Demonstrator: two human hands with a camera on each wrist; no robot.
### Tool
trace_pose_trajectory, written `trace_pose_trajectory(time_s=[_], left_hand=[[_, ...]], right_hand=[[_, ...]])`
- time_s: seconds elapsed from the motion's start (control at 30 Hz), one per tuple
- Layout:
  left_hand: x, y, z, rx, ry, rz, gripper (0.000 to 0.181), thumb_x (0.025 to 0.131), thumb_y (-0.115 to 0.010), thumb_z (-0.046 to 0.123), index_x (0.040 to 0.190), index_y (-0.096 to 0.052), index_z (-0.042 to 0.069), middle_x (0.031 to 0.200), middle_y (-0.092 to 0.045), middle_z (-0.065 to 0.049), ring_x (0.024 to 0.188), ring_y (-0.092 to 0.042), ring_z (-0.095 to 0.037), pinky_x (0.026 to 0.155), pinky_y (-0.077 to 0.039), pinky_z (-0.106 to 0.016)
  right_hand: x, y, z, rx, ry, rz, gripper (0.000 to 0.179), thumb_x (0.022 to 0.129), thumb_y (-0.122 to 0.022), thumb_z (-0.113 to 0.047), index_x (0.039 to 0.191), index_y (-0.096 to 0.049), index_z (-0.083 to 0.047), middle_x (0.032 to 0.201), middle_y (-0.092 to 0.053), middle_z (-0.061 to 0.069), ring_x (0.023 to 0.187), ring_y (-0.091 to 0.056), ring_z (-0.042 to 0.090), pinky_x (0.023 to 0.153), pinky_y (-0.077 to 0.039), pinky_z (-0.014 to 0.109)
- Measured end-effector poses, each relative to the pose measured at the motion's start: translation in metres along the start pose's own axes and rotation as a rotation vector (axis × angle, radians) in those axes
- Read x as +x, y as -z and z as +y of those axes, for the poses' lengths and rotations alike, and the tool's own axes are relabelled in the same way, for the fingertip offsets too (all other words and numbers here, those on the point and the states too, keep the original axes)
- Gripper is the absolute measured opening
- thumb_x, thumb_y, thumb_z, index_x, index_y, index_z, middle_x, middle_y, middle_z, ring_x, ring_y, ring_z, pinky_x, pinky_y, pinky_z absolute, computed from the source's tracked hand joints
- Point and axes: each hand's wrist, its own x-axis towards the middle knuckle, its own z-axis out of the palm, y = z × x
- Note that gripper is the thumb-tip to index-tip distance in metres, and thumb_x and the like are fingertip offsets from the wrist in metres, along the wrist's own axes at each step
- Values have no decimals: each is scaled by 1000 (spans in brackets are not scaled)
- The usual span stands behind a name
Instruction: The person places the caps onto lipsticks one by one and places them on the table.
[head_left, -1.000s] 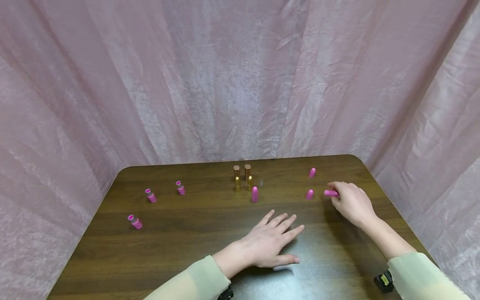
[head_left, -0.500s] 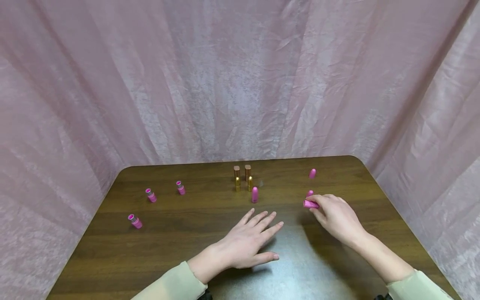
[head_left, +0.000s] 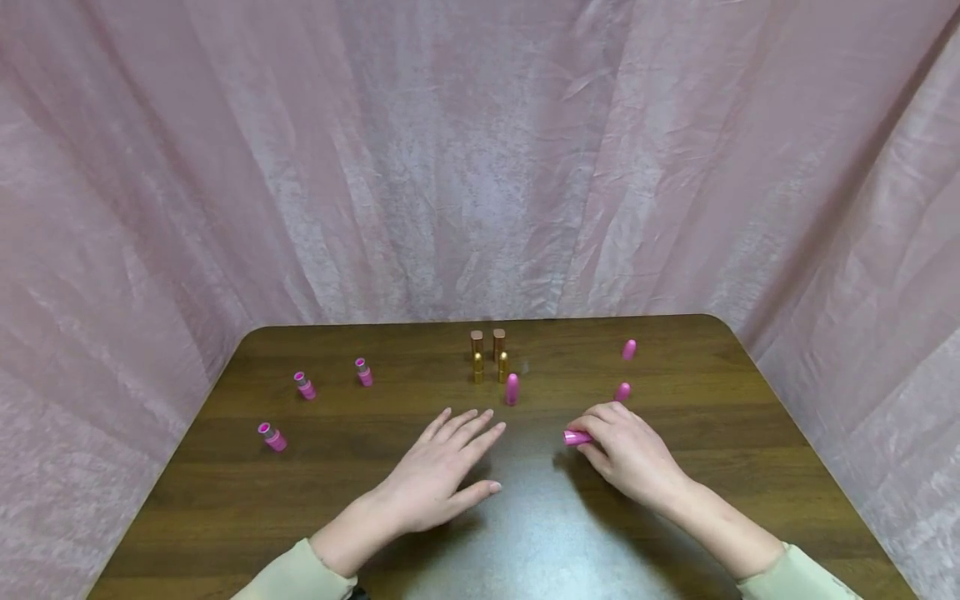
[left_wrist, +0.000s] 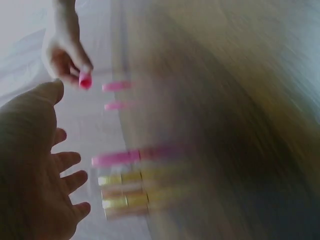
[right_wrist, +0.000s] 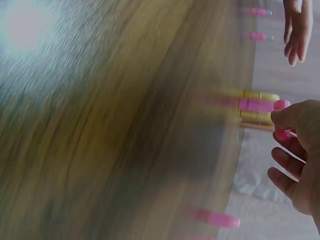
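Observation:
Thumb and fingers of my right hand [head_left: 633, 458] pinch a pink lipstick cap [head_left: 576, 437], held sideways over the table with its hollow end to the left. That hollow end of the cap [left_wrist: 85, 80] also shows in the left wrist view. My left hand [head_left: 433, 477] hovers palm down over the table, fingers straight and spread, holding nothing. Beyond both hands stands a closed pink lipstick [head_left: 512, 390]. Three uncapped pink lipstick bases, the nearest one [head_left: 272, 437] in front, stand at the left. Two pink caps, a nearer cap [head_left: 623, 392] and a farther cap [head_left: 629, 349], are at the right.
Two gold lipsticks, a left one [head_left: 478, 368] and a right one [head_left: 503, 367], stand at the back middle before two copper-brown tubes [head_left: 499, 340]. A pink curtain [head_left: 480, 167] hangs behind the dark wooden table [head_left: 187, 533].
My right hand has carried the cap leftward and nearer from the right side of the table. My left hand has moved left, still spread.

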Motion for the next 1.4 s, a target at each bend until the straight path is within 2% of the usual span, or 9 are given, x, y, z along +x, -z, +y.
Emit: trace_pose_trajectory(time_s=[0.4, 0.5, 0.6, 0.67, 0.77, 0.93, 1.0, 1.13, 1.4], left_hand=[[-72, 46, -77, 25, 312, 342, 69, 90, -76, 33, 150, -51, 10, 150, -52, -13, 140, -43, -38, 122, -18, -52], [-95, 60, -94, 10, 390, 418, 71, 86, -81, 25, 149, -52, 8, 146, -54, -17, 136, -44, -43, 117, -25, -57], [-118, 73, -108, -37, 475, 457, 74, 85, -83, 21, 150, -50, 7, 144, -53, -21, 132, -42, -50, 111, -28, -64], [-134, 80, -116, -77, 539, 451, 78, 86, -83, 22, 153, -45, 8, 145, -49, -26, 131, -38, -55, 107, -28, -70], [-154, 86, -127, -154, 647, 393, 90, 89, -81, 31, 160, -32, 8, 151, -39, -32, 134, -30, -60, 104, -23, -77], [-177, 78, -146, -280, 799, 250, 103, 91, -77, 44, 159, -18, -6, 150, -31, -41, 133, -25, -65, 99, -23, -79], [-181, 73, -153, -324, 848, 191, 102, 93, -74, 46, 155, -19, -13, 147, -32, -44, 131, -25, -67, 99, -25, -78], [-185, 62, -163, -358, 926, 110, 92, 94, -71, 49, 149, -31, -13, 144, -39, -43, 128, -31, -67, 96, -31, -76], [-184, 49, -173, -361, 960, 101, 77, 94, -72, 48, 137, -46, -11, 133, -57, -34, 123, -45, -59, 96, -36, -70]], right_hand=[[19, -23, -25, 64, 87, -31, 20, 85, -84, -16, 102, -75, -20, 99, -68, -12, 100, -62, 14, 88, -52, 36], [23, -29, -32, 80, 106, -35, 19, 86, -84, -16, 103, -75, -20, 99, -68, -13, 99, -62, 13, 88, -52, 35], [25, -35, -37, 89, 126, -34, 19, 86, -83, -17, 103, -76, -20, 99, -69, -13, 100, -62, 13, 89, -51, 35], [26, -38, -40, 91, 137, -34, 19, 86, -83, -17, 103, -76, -20, 99, -69, -13, 100, -62, 13, 89, -51, 35], [29, -41, -44, 90, 144, -37, 19, 86, -83, -18, 104, -76, -20, 100, -69, -13, 101, -62, 13, 90, -51, 35], [36, -45, -52, 83, 138, -74, 18, 87, -83, -20, 104, -77, -22, 100, -70, -13, 102, -62, 13, 90, -51, 35], [38, -46, -55, 79, 137, -95, 17, 88, -82, -22, 105, -77, -22, 100, -70, -13, 102, -62, 13, 91, -51, 35], [41, -48, -60, 73, 138, -122, 16, 90, -80, -24, 106, -77, -23, 100, -69, -14, 102, -61, 12, 92, -50, 35], [42, -49, -63, 69, 147, -128, 16, 90, -80, -25, 106, -77, -24, 101, -70, -13, 102, -61, 12, 93, -50, 35]])
